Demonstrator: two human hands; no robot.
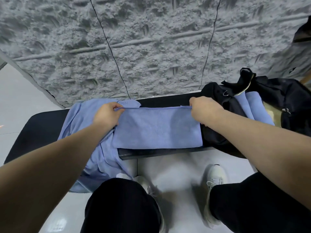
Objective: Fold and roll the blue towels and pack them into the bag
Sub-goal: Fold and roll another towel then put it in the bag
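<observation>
A blue towel (pixel 157 127) lies folded into a flat band across the black bench (pixel 42 125). My left hand (pixel 107 115) pinches its far left corner and my right hand (pixel 204 110) pinches its far right corner, stretching the far edge taut. Under its left end lies a heap of loose blue towels (pixel 94 148) that hangs over the bench's front edge toward the floor. At the right stands an open black bag (pixel 277 101), touching the towel's right end. Inside it lie two rolled blue towels (pixel 252 105).
A grey textured wall (pixel 151 47) rises right behind the bench. Glossy white floor (pixel 176 174) lies in front, with my black-trousered knees and white shoes (pixel 217 177) on it. The bag's strap and buckle (pixel 242 83) flop over its opening.
</observation>
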